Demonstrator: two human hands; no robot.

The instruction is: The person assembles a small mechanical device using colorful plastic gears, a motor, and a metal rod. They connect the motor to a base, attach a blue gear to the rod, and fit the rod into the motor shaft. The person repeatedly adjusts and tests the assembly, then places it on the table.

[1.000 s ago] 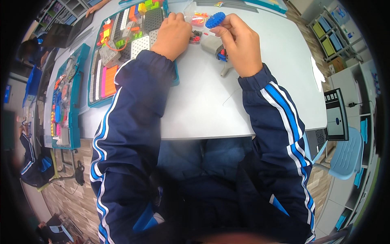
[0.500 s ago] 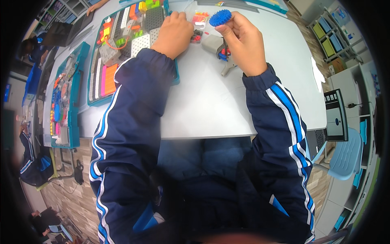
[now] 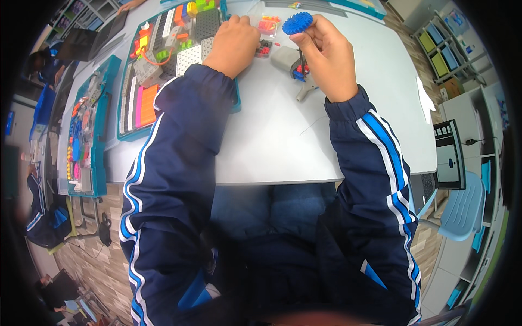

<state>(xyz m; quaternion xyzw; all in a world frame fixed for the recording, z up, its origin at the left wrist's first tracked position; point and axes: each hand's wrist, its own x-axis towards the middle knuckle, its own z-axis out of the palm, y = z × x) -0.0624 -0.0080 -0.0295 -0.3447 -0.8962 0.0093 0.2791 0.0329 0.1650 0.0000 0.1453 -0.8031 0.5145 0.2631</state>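
My right hand pinches a blue toothed gear wheel between thumb and fingers, held up above the white table. Below it lies a grey motor-like block with a dark and red-blue piece at its end, partly behind the hand. My left hand is bent down at the right edge of a teal tray of building parts. Its fingertips are hidden behind the hand. Right beside it stands a clear plastic box with small orange, red and dark pieces.
The tray holds beams, plates, coloured blocks and a grey box with an orange cable. A second teal case of parts stands at the left. At the right are a laptop and a blue chair. Another person's hand shows at the far left.
The blue gear has shifted very slightly to the right and tilted a little in my right hand. My left hand has barely moved.
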